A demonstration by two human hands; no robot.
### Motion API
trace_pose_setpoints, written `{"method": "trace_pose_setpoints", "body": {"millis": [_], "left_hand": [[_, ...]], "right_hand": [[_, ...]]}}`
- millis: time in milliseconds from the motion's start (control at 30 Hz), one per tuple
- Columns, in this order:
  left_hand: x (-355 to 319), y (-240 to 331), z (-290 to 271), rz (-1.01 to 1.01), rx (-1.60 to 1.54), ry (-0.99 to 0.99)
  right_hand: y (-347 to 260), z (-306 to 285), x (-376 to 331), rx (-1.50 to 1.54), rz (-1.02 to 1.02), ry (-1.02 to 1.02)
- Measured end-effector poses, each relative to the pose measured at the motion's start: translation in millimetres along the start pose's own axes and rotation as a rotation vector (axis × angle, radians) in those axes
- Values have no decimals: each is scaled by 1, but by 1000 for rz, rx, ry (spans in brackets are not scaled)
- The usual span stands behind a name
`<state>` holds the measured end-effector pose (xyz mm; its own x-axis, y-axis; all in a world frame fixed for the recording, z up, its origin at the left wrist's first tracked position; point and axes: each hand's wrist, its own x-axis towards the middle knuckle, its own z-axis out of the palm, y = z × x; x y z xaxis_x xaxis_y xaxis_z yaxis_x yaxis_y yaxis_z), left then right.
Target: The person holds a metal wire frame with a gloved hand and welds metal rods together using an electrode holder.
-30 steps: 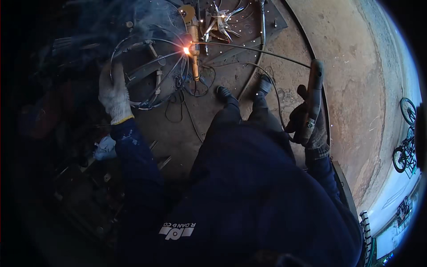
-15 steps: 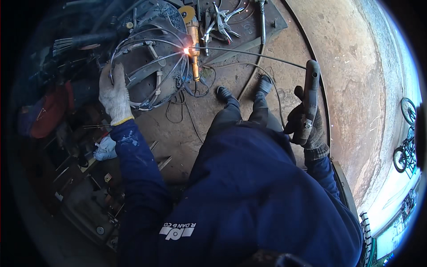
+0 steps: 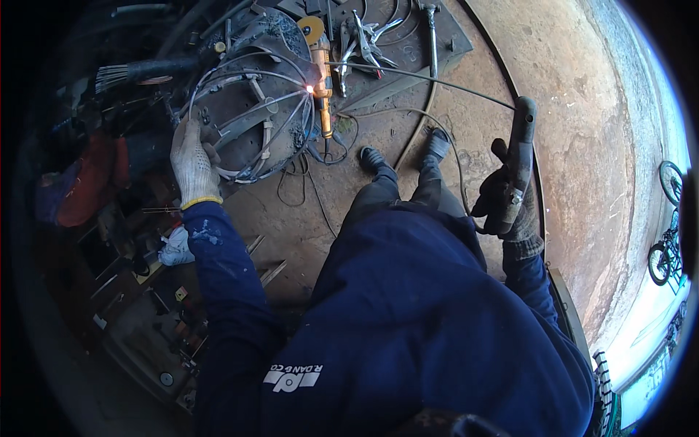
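**Tack welding of a wire-rod cage**

The electrode holder [image 3: 518,164] is clasped in the gloved right hand [image 3: 510,207]; its long rod [image 3: 422,79] runs away from the grip to a glowing point [image 3: 311,89] on the wire cage [image 3: 251,124]. The cage rim is clasped by the gloved left hand [image 3: 193,160]. An orange grinder [image 3: 320,73] lies beyond. A weld appears in progress; the next move calls for a steady rod tip.
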<state>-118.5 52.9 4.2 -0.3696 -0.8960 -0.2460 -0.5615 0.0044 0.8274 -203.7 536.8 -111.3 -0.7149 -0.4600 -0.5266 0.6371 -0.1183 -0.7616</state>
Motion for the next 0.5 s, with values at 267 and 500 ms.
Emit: {"method": "trace_pose_setpoints", "body": {"millis": [267, 500], "left_hand": [[0, -11, -3, 54, -12, 25], [1, -11, 1, 137, 272, 103]], "right_hand": [[4, -8, -1, -31, 2, -17], [12, -8, -3, 3, 57, -54]]}}
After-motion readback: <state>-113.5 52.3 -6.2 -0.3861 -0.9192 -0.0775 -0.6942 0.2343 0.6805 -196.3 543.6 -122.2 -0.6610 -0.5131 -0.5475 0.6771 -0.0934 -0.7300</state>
